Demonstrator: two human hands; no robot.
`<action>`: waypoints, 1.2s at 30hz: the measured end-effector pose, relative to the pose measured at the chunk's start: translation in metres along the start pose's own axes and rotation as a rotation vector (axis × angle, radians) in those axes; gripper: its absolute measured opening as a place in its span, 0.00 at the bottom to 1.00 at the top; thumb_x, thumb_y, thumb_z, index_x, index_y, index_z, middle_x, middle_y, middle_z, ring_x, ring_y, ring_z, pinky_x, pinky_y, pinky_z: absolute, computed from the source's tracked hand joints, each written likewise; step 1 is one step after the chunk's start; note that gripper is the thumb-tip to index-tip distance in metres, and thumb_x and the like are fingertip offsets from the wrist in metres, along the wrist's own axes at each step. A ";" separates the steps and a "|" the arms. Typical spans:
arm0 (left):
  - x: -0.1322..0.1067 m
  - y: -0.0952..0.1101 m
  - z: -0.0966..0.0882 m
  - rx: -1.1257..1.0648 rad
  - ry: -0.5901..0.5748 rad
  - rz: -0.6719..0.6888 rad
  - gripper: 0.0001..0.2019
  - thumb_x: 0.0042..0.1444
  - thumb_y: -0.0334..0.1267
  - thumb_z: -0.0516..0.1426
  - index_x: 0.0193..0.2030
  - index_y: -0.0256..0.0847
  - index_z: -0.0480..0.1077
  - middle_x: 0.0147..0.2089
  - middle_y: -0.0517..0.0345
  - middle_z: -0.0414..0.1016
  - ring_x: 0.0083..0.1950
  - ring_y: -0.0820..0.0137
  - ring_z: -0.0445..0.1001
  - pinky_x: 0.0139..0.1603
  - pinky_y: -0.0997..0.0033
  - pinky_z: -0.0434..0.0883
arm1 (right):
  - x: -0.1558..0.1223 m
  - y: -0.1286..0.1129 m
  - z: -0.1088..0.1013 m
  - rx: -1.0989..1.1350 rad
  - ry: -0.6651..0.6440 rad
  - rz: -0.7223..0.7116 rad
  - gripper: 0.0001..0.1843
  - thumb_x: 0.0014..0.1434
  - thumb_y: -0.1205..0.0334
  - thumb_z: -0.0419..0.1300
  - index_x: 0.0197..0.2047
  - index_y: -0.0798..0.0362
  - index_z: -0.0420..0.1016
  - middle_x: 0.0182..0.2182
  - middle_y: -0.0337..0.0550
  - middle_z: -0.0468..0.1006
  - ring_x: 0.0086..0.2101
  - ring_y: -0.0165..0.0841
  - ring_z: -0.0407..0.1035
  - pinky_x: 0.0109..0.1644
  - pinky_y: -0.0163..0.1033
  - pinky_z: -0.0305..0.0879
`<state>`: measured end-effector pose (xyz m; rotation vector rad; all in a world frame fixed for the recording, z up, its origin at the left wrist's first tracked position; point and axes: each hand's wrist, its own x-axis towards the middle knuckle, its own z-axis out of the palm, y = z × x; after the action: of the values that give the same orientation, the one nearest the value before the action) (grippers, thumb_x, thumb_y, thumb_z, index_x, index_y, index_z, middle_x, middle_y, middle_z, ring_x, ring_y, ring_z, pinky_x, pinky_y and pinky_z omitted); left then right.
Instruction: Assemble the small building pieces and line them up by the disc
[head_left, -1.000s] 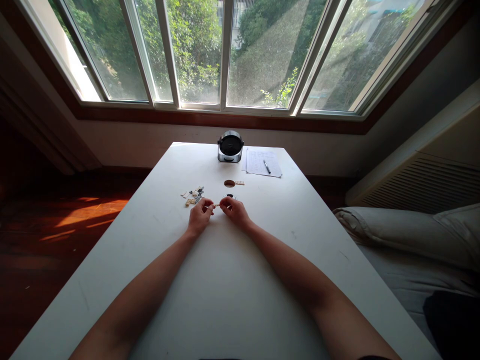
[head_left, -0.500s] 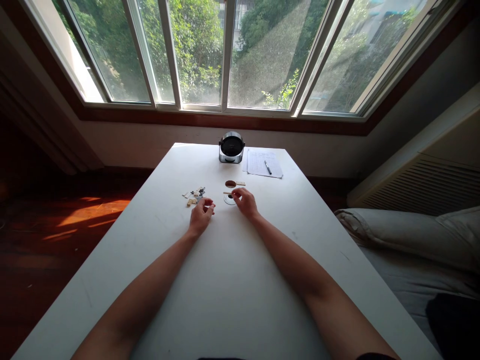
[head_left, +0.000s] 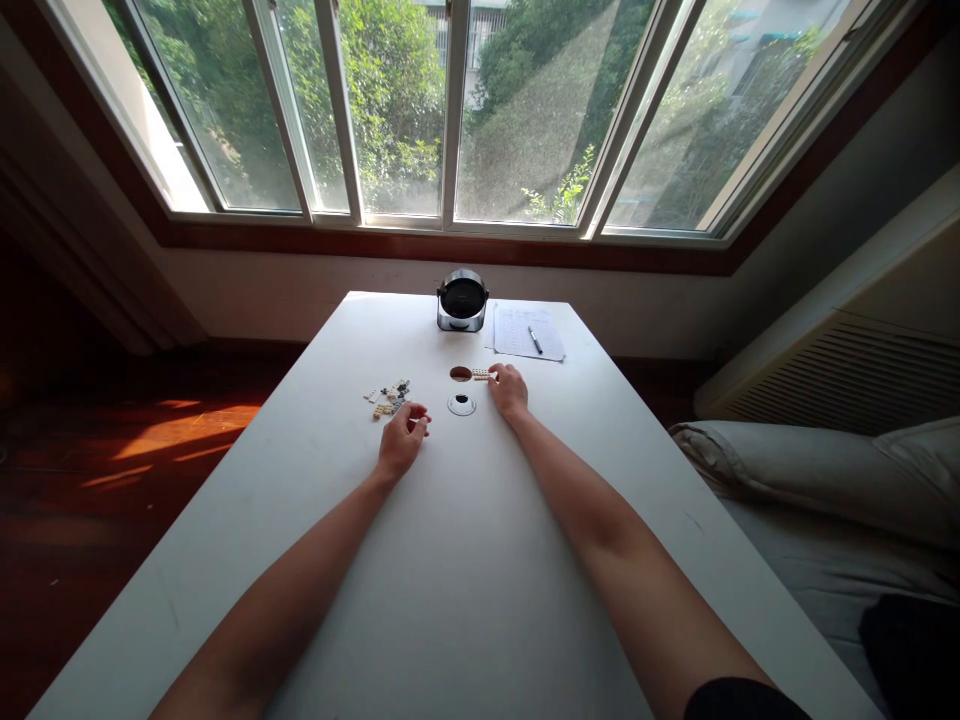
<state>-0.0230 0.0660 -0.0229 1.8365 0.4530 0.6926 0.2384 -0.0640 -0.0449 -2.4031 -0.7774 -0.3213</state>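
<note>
Reaching far: right hand (head_left: 508,388) is now at the tan studded plate (head_left: 478,374). The plate lies flat on the white table (head_left: 465,560), just right of the brown disc (head_left: 460,373) and just far of the metal ring (head_left: 461,404).

A second ago both hands met near the ring, pinching one small piece between them. That two-handed grip is split. The right has since moved far, past the ring, carrying a thin tan strip halfway through the move. Its fingertips are bunched together against the plate's right end. Can't tell if they grip the plate, only touch it, or if the strip is under them.

Left hand (head_left: 403,438) has barely moved and sits on the table just near of the loose brick pile (head_left: 388,397). Fingers curled, thumb and forefinger almost closed. Too small to tell whether anything is held.

My read: work has shifted from the hands to the plate, right hand only.

Far end, no change: fan (head_left: 462,298), paper sheet (head_left: 525,330), pen (head_left: 534,338).
</note>
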 end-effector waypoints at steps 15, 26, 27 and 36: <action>0.000 0.001 0.000 0.011 -0.007 -0.007 0.10 0.60 0.44 0.56 0.45 0.42 0.70 0.40 0.55 0.78 0.33 0.71 0.76 0.38 0.69 0.73 | -0.013 -0.016 -0.008 -0.214 -0.055 -0.231 0.13 0.67 0.62 0.53 0.45 0.53 0.78 0.46 0.51 0.73 0.49 0.41 0.60 0.53 0.43 0.59; -0.001 0.002 0.000 0.023 -0.011 -0.004 0.11 0.61 0.43 0.56 0.46 0.42 0.70 0.40 0.54 0.78 0.33 0.70 0.76 0.38 0.68 0.73 | -0.012 -0.020 -0.011 -0.219 -0.096 -0.200 0.14 0.68 0.61 0.52 0.48 0.51 0.79 0.48 0.50 0.72 0.49 0.41 0.61 0.53 0.42 0.59; -0.001 0.002 0.000 0.023 -0.011 -0.005 0.10 0.61 0.43 0.56 0.46 0.42 0.70 0.40 0.54 0.78 0.33 0.70 0.77 0.38 0.68 0.73 | -0.012 -0.020 -0.011 -0.218 -0.087 -0.194 0.14 0.68 0.61 0.52 0.48 0.51 0.79 0.48 0.50 0.72 0.49 0.41 0.61 0.52 0.42 0.59; 0.000 0.002 0.000 0.022 -0.009 -0.004 0.10 0.60 0.43 0.55 0.45 0.42 0.70 0.40 0.55 0.78 0.33 0.70 0.77 0.39 0.68 0.73 | -0.012 -0.019 -0.009 -0.255 -0.037 -0.089 0.15 0.68 0.61 0.50 0.44 0.54 0.79 0.45 0.52 0.73 0.47 0.41 0.61 0.50 0.42 0.58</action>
<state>-0.0232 0.0650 -0.0216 1.8585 0.4598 0.6786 0.2169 -0.0624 -0.0335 -2.6218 -0.9098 -0.4360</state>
